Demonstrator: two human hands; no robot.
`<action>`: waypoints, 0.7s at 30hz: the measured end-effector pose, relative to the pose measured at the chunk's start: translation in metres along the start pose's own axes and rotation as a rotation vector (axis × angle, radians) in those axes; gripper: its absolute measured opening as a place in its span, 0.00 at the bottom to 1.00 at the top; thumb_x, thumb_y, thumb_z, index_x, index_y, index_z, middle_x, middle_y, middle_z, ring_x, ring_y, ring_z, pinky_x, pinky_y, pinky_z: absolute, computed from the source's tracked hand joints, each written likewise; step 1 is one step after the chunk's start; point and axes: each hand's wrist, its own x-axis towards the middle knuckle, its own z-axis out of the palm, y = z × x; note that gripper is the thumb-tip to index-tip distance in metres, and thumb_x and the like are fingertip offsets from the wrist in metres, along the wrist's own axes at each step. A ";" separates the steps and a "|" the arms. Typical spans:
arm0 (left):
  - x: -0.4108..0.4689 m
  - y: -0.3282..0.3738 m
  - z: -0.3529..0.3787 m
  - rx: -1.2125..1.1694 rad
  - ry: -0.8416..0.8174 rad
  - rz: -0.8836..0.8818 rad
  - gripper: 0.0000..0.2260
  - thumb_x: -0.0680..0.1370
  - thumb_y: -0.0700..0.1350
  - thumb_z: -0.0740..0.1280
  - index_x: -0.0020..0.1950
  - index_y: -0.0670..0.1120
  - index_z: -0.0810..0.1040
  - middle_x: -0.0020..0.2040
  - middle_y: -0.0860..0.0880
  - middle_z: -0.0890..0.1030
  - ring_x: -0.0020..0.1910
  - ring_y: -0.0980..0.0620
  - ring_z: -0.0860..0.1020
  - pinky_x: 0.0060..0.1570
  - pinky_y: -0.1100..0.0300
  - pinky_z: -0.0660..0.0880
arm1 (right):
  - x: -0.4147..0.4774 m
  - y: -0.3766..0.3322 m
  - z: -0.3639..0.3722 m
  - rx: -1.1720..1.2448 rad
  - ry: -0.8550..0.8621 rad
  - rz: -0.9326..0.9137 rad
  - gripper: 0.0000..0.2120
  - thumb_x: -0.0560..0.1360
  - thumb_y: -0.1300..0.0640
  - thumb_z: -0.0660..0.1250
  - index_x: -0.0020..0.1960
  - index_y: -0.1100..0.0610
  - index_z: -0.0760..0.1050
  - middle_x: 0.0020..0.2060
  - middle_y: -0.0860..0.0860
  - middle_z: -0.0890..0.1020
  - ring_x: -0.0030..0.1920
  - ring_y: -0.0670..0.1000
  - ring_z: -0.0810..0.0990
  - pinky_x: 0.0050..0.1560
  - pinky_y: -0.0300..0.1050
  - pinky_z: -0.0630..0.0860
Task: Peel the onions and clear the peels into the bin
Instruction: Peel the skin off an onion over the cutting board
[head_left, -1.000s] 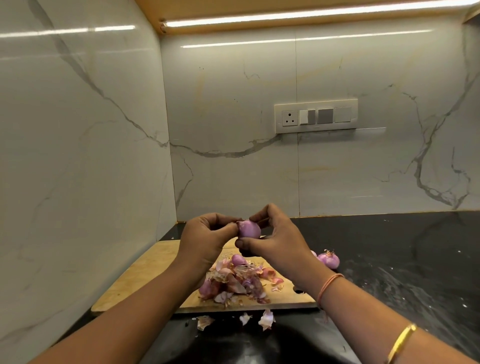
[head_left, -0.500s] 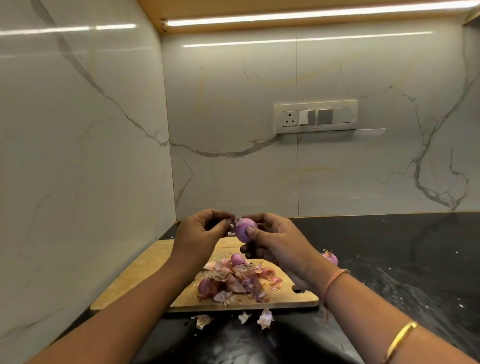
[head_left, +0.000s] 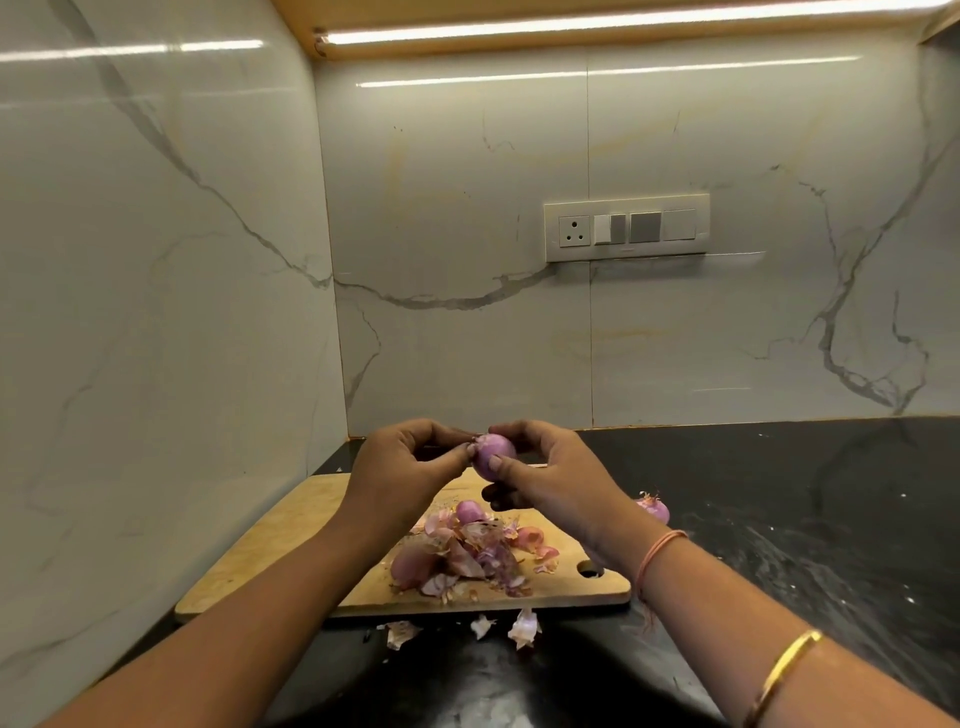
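dark desk (head_left: 779, 519) — peels (head_left: 467, 556) heaped on a cutting board (head_left: 270, 561). left hand (head_left: 410, 467) and right hand (head_left: 550, 478) pinch an onion (head_left: 493, 453); right wrist half-hides another onion (head_left: 655, 510).

The right hand (head_left: 550, 478) is covering part of a loose onion (head_left: 655, 510) on the desk (head_left: 779, 493). The left forearm (head_left: 291, 597) is hiding part of the chopping board (head_left: 270, 561). Fingers (head_left: 519, 432) are masking the sides of the held onion (head_left: 491, 451).

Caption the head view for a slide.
Left hand and right hand grip a purple onion above a cutting board strewn with peels.
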 end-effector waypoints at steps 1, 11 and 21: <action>0.000 0.000 0.000 0.008 -0.002 -0.005 0.04 0.71 0.40 0.71 0.42 0.49 0.81 0.38 0.52 0.83 0.38 0.58 0.81 0.40 0.67 0.78 | 0.000 -0.001 0.000 -0.039 0.001 -0.018 0.15 0.75 0.63 0.67 0.61 0.60 0.73 0.54 0.56 0.78 0.40 0.54 0.83 0.45 0.46 0.82; 0.001 0.002 0.002 0.020 0.040 -0.034 0.03 0.71 0.38 0.70 0.39 0.45 0.79 0.39 0.46 0.82 0.40 0.50 0.80 0.40 0.61 0.77 | 0.000 -0.003 -0.001 -0.141 -0.005 -0.105 0.15 0.71 0.63 0.72 0.57 0.59 0.75 0.54 0.55 0.78 0.43 0.59 0.84 0.47 0.53 0.82; 0.002 0.004 -0.004 0.112 0.036 0.068 0.03 0.71 0.39 0.70 0.39 0.45 0.77 0.37 0.45 0.81 0.38 0.48 0.79 0.37 0.62 0.77 | -0.002 -0.004 -0.004 0.133 -0.110 0.003 0.13 0.75 0.64 0.67 0.59 0.60 0.75 0.51 0.57 0.80 0.37 0.48 0.82 0.40 0.40 0.79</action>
